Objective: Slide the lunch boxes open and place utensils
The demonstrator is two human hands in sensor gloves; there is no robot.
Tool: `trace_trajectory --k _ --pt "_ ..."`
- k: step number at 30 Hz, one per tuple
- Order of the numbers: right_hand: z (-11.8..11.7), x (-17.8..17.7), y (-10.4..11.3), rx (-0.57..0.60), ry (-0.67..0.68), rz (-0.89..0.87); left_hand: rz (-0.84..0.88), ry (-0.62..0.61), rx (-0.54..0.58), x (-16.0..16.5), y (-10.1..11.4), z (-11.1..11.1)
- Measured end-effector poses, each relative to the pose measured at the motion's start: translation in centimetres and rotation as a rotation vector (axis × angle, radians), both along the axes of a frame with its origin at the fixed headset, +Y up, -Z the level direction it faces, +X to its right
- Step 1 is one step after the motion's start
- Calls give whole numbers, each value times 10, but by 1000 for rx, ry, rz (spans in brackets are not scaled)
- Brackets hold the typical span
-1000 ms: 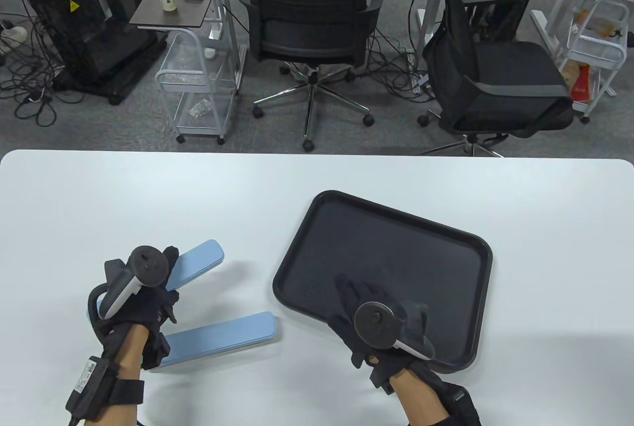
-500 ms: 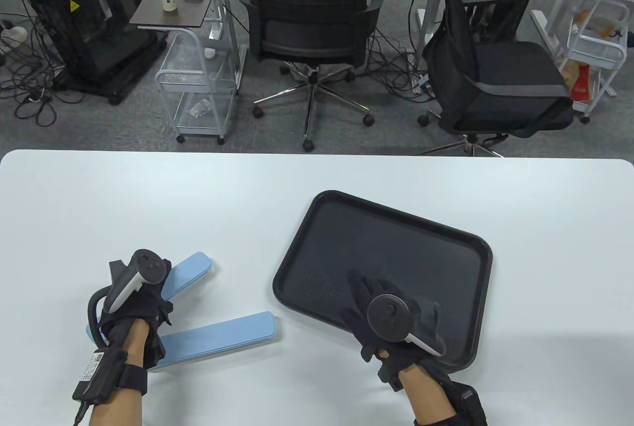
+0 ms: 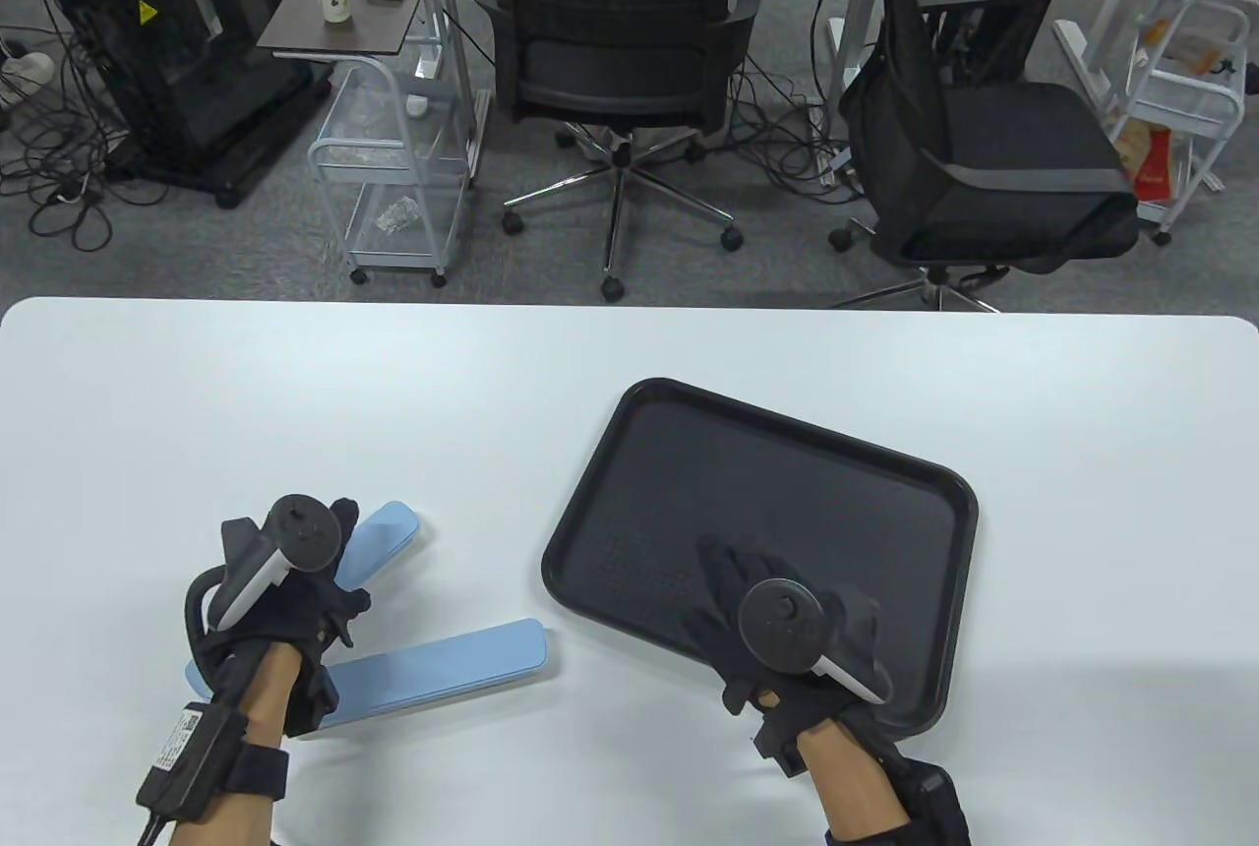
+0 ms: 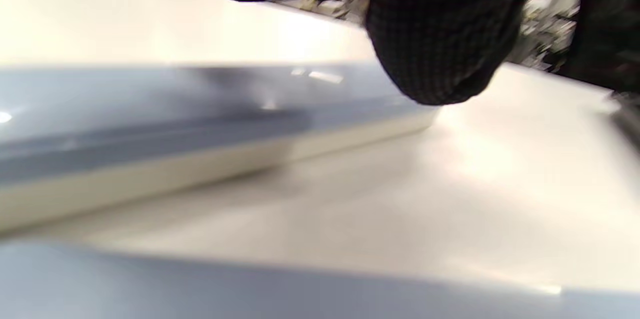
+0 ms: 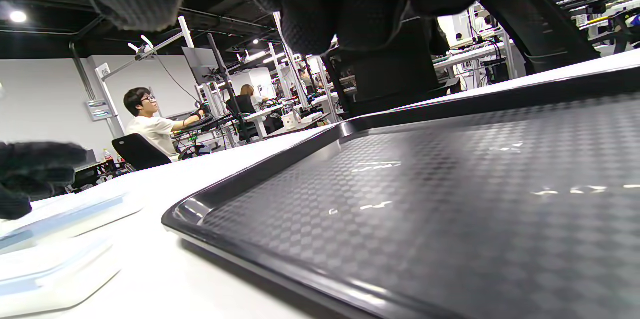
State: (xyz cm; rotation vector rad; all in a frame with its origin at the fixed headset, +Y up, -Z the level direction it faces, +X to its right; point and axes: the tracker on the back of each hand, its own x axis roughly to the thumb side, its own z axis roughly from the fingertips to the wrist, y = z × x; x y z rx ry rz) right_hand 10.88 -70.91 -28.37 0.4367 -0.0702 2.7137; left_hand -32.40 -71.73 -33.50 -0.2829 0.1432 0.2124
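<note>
The left hand point(image 3: 295, 590) rests on the far long flat blue plastic lunch box point(image 3: 379, 536) at ten o'clock, grip unclear; it may skid unopened. The right hand point(image 3: 777, 630) lies flat and spread, holding nothing, on the black rectangular plastic tray point(image 3: 816, 482).

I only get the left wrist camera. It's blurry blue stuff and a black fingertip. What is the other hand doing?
Observer: The right hand is held open over the near part of a black tray.
Kid: How many blue boxes are there?
Observer: Two, on the white table. The left hand lies over the far box.
Kid: Where's the other one?
Observer: The near box lies closer to the person, and its free end points toward the tray.
</note>
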Motion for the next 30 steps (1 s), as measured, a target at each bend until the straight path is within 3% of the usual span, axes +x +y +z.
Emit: trace_trajectory --k 7,11,15,23,30 --pt "2 -2 1 10 7 4 62 -206 233 48 58 35" --pt "4 -5 1 17 12 14 84 -288 307 71 67 57" --pt "6 -9 1 21 22 30 67 -322 306 83 54 65" --pt "8 -14 0 30 33 57 14 -331 224 84 6 63" --pt "7 -19 -6 6 53 79 18 -327 177 82 -7 61"
